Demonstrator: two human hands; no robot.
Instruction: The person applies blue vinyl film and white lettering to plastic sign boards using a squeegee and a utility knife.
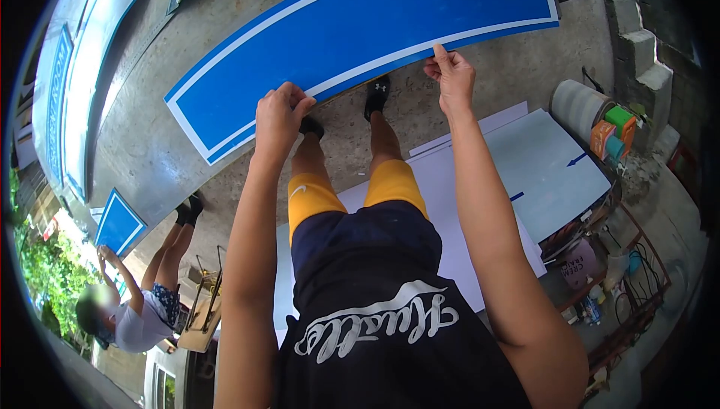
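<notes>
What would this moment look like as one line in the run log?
left hand: grips blue sign panel at near edge | right hand: pinches same edge | panel: held over concrete floor | second person: holds smaller blue panel

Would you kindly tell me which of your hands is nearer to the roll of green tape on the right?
Right. The right hand pinches the blue sign panel closer to the green tape; the left hand grips it farther away.

Blue panel point(360, 30) blocks ahead; concrete point(525, 71) right seems open

A long blue sign panel point(360, 30) with a white border stripe is held up above the concrete floor. It curves in an arc and runs from lower left to upper right, its near edge pinched in both hands.
</notes>
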